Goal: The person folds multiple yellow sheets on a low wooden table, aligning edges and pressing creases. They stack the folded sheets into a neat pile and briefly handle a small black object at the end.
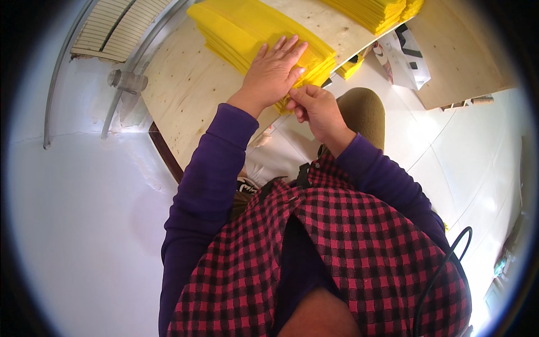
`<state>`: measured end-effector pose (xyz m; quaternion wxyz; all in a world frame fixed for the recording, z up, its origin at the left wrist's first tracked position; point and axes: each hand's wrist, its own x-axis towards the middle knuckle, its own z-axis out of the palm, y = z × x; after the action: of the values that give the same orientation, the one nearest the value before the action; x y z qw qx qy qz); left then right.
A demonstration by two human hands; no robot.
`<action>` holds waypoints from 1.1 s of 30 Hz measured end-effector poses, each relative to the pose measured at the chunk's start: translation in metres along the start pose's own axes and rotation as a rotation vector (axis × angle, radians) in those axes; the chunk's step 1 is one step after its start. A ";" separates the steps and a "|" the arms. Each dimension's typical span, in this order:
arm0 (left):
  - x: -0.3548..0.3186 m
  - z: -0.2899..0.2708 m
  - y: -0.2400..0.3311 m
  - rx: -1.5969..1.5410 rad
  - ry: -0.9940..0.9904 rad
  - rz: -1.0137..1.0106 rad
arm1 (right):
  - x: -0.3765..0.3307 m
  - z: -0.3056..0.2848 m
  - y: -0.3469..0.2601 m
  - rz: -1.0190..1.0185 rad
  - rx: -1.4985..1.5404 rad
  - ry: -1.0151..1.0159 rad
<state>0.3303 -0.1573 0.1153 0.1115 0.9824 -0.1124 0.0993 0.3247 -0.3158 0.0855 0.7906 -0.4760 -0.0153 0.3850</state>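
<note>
A stack of thin yellow folded sheets (252, 28) lies on the wooden table in front of me; whether they are cloth or plastic I cannot tell. My left hand (273, 71) rests flat on top of it, fingers stretched out and spread. Just right of it, at the near edge of the stack, my right hand (319, 109) is closed in a pinch, thumb against forefinger, on the edge of a yellow sheet. The fingertips partly hide that edge.
A second yellow stack (373, 14) sits farther right on the pale plywood table (179, 73). Beyond the table's right edge are a white printed bag (401, 56) and a wooden board (466, 50). Grey pipes (126, 81) run along the wall at left. My knee (362, 115) is close to the table.
</note>
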 end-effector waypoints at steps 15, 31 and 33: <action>0.000 0.007 0.000 0.039 -0.011 -0.017 | -0.004 0.004 0.021 -0.051 0.252 0.026; 0.002 0.003 0.001 0.023 -0.021 -0.020 | -0.003 0.005 0.015 -0.008 0.087 0.016; 0.001 0.003 0.001 0.023 -0.021 -0.021 | -0.003 0.005 0.014 -0.027 0.073 0.003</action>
<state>0.3319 -0.1593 0.1134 0.1001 0.9857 -0.1021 0.0890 0.3124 -0.3103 0.0784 0.8125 -0.4472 -0.0065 0.3738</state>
